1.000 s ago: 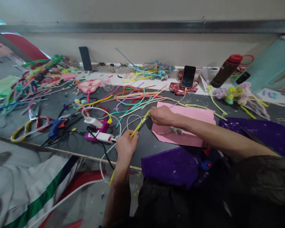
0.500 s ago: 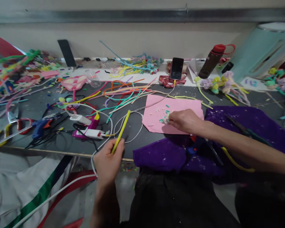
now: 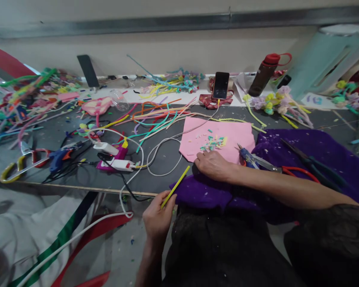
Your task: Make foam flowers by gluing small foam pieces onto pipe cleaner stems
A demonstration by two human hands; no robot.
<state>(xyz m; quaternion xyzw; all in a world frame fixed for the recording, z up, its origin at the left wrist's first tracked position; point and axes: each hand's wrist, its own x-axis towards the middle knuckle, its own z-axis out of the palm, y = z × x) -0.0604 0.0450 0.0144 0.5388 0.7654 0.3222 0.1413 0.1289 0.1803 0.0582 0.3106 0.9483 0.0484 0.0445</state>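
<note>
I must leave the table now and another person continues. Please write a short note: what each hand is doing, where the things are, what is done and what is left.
Left hand: grips the lower end of a yellow pipe-cleaner stick, held off the table edge, pointing up and right.
Right hand: holds nothing, resting palm down where the pink paper sheet meets the purple cloth.
Done: a small pile of cut yellow and teal bits lies on the pink sheet.
Left: the yellow stick is uncut in the hand. Blue-handled scissors lie just right of the right hand.
</note>
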